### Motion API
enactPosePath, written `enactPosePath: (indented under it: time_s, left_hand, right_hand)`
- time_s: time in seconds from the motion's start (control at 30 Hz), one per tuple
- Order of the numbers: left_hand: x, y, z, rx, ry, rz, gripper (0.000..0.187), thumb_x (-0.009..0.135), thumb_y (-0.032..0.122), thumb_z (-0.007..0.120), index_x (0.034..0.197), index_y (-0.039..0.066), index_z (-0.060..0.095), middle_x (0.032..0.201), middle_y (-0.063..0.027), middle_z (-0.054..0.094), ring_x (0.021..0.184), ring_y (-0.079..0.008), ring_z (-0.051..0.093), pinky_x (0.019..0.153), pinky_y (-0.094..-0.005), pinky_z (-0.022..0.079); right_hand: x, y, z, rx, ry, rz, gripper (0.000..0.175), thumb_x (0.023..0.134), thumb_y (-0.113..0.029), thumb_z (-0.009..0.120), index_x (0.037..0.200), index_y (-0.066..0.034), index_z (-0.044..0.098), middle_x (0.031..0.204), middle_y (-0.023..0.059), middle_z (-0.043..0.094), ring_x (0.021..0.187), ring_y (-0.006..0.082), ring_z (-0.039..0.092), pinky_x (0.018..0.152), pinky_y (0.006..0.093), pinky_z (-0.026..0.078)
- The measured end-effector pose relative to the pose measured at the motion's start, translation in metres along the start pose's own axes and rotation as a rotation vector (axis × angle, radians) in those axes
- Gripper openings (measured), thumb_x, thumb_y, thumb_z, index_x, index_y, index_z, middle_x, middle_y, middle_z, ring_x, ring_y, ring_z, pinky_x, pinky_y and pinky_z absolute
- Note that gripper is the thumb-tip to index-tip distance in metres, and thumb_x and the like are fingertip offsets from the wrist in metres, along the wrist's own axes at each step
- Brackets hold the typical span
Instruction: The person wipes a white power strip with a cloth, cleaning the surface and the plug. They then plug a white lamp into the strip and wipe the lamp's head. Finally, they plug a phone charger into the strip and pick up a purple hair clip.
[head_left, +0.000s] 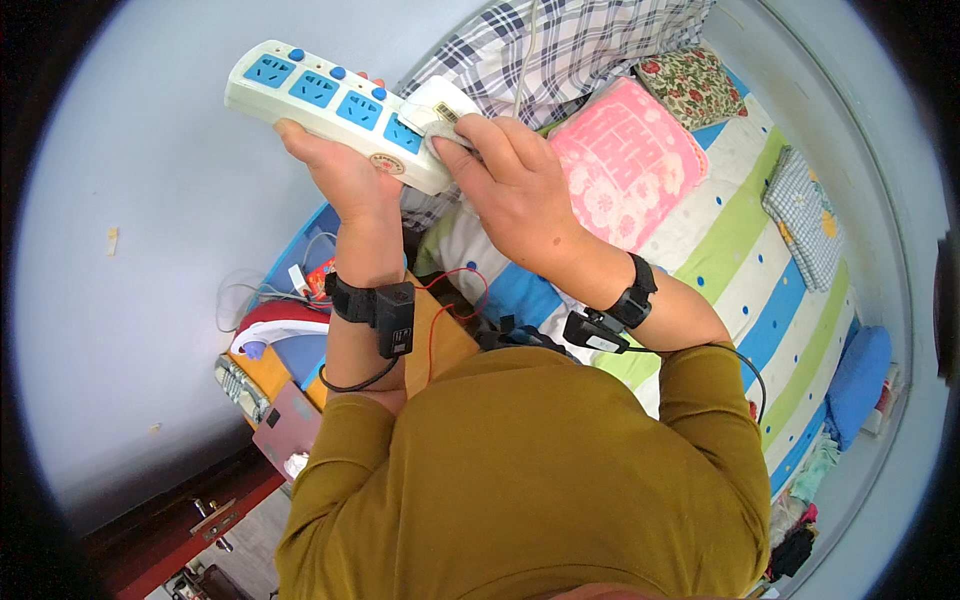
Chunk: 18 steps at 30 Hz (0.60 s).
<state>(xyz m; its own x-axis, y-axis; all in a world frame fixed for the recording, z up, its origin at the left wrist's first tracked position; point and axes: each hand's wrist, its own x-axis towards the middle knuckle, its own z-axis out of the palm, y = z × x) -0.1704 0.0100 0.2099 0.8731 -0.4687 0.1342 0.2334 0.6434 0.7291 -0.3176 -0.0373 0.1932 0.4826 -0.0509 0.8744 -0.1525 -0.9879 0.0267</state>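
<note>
My left hand (349, 169) grips a white power strip (262, 101) with several blue sockets and blue buttons, held up before the wall. Its thumb lies along the near edge. My right hand (517, 172) pinches a small greyish cloth-like piece (446, 139) at the strip's right end. Just beside those fingertips, a white plug or adapter (435, 97) bearing a printed label sits over the last socket; whether it is fully plugged in cannot be told. A white cord (529, 60) runs down over the checked fabric behind.
A bed with a striped cover (739, 262) holds a pink towel (622, 161), a floral pillow (694, 86) and folded checked cloth (806, 217). To the left, a table (442, 330) bears a red-and-white iron (281, 322) and cables. A wooden door (187, 540) stands lower left.
</note>
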Motion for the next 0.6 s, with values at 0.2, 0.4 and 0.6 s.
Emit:
enactPosePath:
  time_s: [0.2, 0.4, 0.6]
  left_hand:
    - [-0.005, -0.009, 0.005, 0.002, -0.091, -0.005, 0.061, 0.099, 0.054, 0.019, 0.125, 0.006, 0.047, 0.105, -0.0127, 0.061, 0.097, -0.0269, 0.062, 0.088, -0.0407, 0.051]
    - [0.002, 0.006, 0.0, 0.049, -0.048, 0.013, 0.062, 0.099, 0.054, 0.019, 0.126, 0.007, 0.047, 0.106, -0.012, 0.061, 0.099, -0.0279, 0.062, 0.09, -0.0414, 0.05]
    - [0.0, -0.004, -0.001, 0.004, -0.05, -0.044, 0.065, 0.099, 0.057, 0.017, 0.127, 0.006, 0.047, 0.106, -0.0128, 0.062, 0.101, -0.0286, 0.062, 0.092, -0.0412, 0.05]
  right_hand:
    - [0.014, 0.005, 0.008, 0.023, -0.094, 0.083, 0.039, 0.071, -0.012, 0.06, 0.109, -0.0015, 0.063, 0.11, 0.0082, 0.052, 0.093, 0.024, 0.053, 0.073, 0.0336, 0.046]
    - [-0.012, 0.001, -0.006, -0.005, -0.07, 0.062, 0.04, 0.071, -0.012, 0.061, 0.11, -0.0038, 0.063, 0.112, 0.0075, 0.052, 0.098, 0.0243, 0.054, 0.073, 0.0351, 0.046]
    - [-0.009, 0.009, -0.002, 0.08, -0.067, 0.043, 0.039, 0.071, -0.013, 0.062, 0.109, -0.005, 0.064, 0.111, 0.0069, 0.053, 0.095, 0.0246, 0.055, 0.072, 0.0352, 0.047]
